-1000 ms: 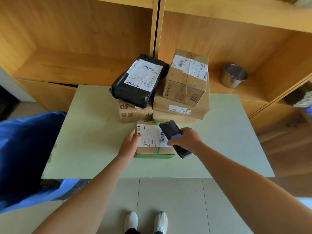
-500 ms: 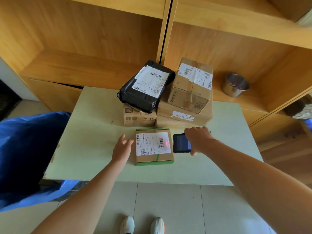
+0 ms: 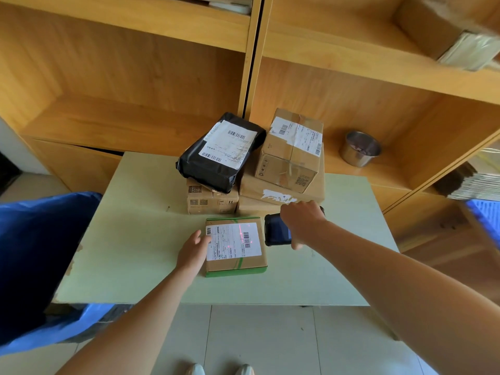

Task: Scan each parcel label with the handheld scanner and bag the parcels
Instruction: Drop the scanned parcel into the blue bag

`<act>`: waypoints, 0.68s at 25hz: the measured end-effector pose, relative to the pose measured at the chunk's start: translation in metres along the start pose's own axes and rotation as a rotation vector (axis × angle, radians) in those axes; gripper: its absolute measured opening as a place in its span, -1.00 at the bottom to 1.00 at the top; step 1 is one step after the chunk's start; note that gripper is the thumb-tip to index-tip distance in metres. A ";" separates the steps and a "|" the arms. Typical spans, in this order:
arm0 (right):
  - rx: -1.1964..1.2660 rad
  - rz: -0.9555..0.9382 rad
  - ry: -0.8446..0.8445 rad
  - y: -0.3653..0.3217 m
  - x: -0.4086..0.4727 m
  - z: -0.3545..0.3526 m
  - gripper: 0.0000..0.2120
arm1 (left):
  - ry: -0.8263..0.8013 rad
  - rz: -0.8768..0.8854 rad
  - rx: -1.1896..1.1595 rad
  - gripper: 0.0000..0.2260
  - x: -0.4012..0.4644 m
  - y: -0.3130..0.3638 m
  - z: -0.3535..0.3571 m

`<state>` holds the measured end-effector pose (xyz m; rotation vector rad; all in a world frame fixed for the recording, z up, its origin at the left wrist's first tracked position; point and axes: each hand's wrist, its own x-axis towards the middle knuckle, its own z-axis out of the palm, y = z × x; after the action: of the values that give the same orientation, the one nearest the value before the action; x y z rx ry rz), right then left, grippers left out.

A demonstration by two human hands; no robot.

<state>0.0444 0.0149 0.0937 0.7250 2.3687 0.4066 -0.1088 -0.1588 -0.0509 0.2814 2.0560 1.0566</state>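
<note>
Our right hand [image 3: 301,220] grips the handheld scanner [image 3: 276,230] just beside the green-edged parcel [image 3: 235,247] on the table [image 3: 135,239], red light dotting its label [image 3: 234,240], while our left hand [image 3: 193,251] rests open-fingered against the parcel's left side.

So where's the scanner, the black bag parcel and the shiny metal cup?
scanner [image 3: 276,230]: head view, on its dark body left of the hand.
black bag parcel [image 3: 205,169]: head view, on the black wrap.
metal cup [image 3: 357,156]: head view, on its side wall.
</note>
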 end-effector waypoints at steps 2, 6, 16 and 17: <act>-0.033 0.021 -0.003 0.008 -0.006 -0.007 -0.54 | 0.003 0.017 0.005 -0.50 -0.001 0.003 0.001; -0.091 0.020 0.001 0.018 -0.018 -0.020 -0.55 | 0.008 0.020 0.095 -0.49 -0.005 0.002 -0.005; -0.096 -0.054 0.014 0.016 -0.042 -0.047 -0.56 | 0.001 -0.050 0.356 -0.49 -0.017 -0.039 -0.039; -0.052 -0.049 0.021 0.016 -0.040 -0.047 -0.54 | 0.008 -0.044 0.351 -0.50 -0.020 -0.039 -0.040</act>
<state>0.0474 -0.0009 0.1555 0.6405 2.3811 0.4554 -0.1187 -0.2174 -0.0562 0.4068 2.2391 0.6669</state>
